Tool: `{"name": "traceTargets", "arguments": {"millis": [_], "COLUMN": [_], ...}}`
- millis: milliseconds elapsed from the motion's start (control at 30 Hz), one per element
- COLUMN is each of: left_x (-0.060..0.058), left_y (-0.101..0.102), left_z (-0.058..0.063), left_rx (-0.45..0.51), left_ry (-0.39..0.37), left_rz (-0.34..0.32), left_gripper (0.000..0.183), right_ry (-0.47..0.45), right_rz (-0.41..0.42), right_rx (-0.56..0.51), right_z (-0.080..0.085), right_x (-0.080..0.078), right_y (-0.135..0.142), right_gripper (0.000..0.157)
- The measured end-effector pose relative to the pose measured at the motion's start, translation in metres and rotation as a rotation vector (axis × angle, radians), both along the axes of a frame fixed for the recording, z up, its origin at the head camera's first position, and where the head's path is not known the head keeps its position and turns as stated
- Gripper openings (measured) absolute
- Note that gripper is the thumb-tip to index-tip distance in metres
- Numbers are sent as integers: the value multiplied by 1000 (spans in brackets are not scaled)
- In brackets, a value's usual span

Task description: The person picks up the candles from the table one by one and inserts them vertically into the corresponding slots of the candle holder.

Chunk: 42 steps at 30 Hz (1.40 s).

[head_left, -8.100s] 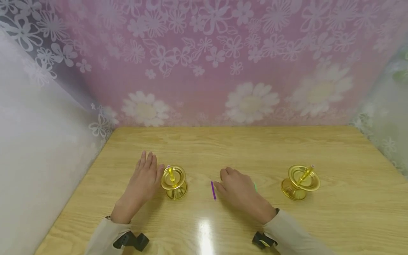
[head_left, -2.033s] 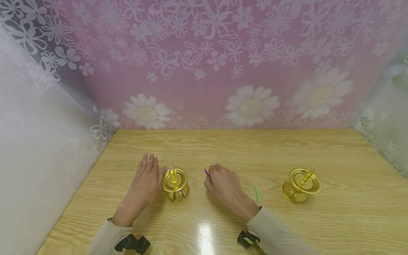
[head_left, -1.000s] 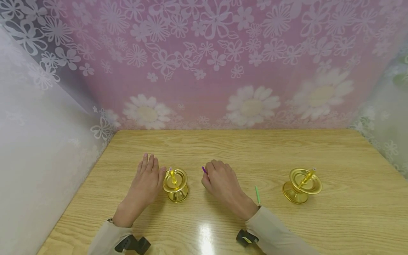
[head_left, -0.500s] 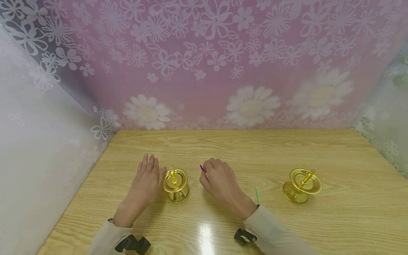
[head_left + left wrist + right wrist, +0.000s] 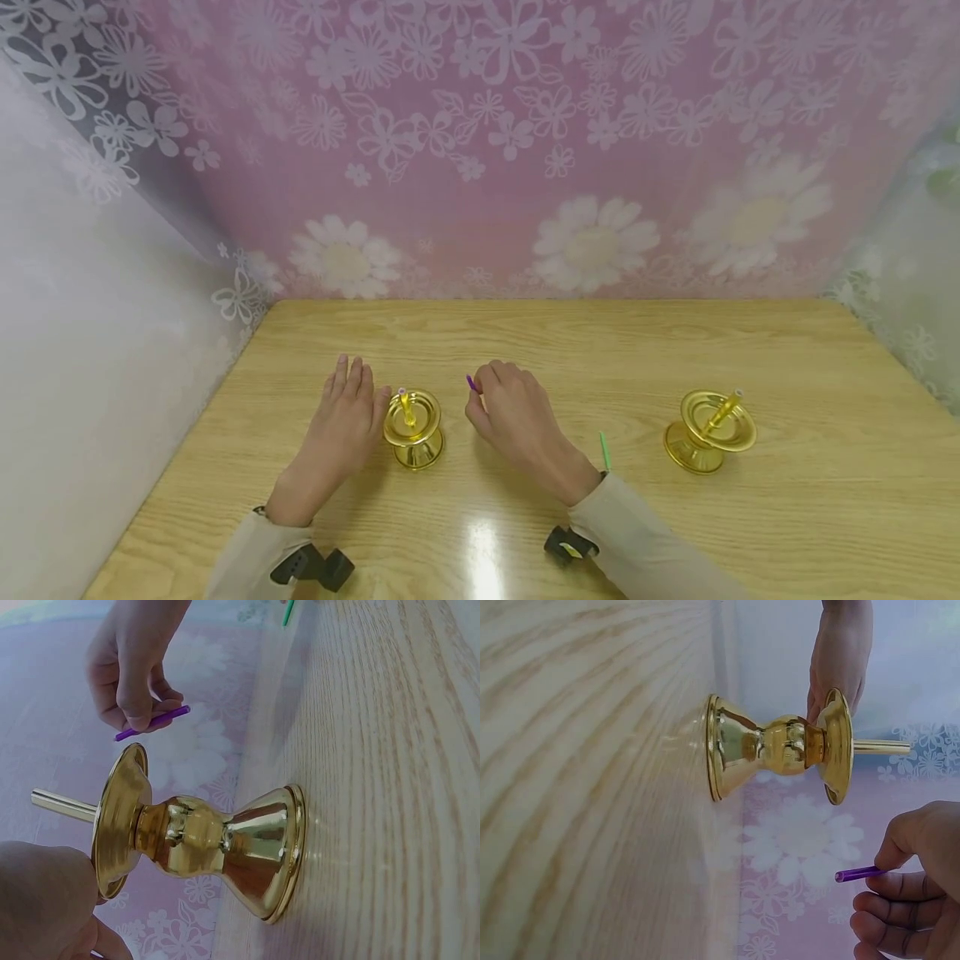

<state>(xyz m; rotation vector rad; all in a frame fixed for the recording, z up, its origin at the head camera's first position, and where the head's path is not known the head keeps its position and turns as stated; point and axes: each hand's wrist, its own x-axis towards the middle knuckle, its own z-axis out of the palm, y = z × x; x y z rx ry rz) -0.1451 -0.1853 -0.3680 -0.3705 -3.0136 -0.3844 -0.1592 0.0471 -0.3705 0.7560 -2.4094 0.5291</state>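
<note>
My right hand [image 5: 521, 417] pinches a thin purple candle [image 5: 855, 875] between thumb and forefinger, the other fingers curled behind. It is right of the left gold candlestick [image 5: 417, 454], apart from it. In the left wrist view the purple candle lies slantwise near the dish rim of that candlestick. My left hand [image 5: 341, 425] stays at the candlestick's left side with fingers straight and the thumb right at the dish rim. A narrow gold tube rises upright from the middle of the dish [image 5: 120, 825].
A second gold candlestick [image 5: 693, 450] of the same shape stands farther right on the wooden table [image 5: 810, 517]. Between it and my right forearm lies a thin green candle [image 5: 604, 450], partly behind the cuff. Flowered cloth [image 5: 450, 208] hangs behind the table.
The purple candle lay on the table at first; my right hand has picked it up and moved left and farther from me. The left hand and both candlesticks keep their places.
</note>
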Motion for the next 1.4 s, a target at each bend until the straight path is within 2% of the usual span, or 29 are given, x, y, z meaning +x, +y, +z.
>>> {"name": "traceTargets", "arguments": {"millis": [467, 767, 1033, 1133, 1267, 1400], "left_x": [-4, -6, 3, 2, 0, -1], "left_y": [1, 4, -4, -3, 0, 1], "left_z": [1, 1, 1, 0, 0, 0], "left_rx": [-5, 12, -4, 17, 18, 22], "left_ry": [-34, -20, 0, -6, -16, -17], "left_rz": [4, -8, 9, 2, 5, 11], "left_gripper": [62, 61, 61, 61, 61, 60], "right_ry": [-36, -33, -62, -115, -207, -234], "right_rz": [3, 11, 101, 128, 204, 289], "right_rx": [-18, -53, -93, -123, -179, -247], "right_z": [6, 10, 14, 17, 23, 28], "right_x": [-2, -3, 1, 1, 1, -1], "right_y": [-1, 2, -7, -8, -11, -16], "right_gripper": [16, 14, 11, 8, 6, 6]}}
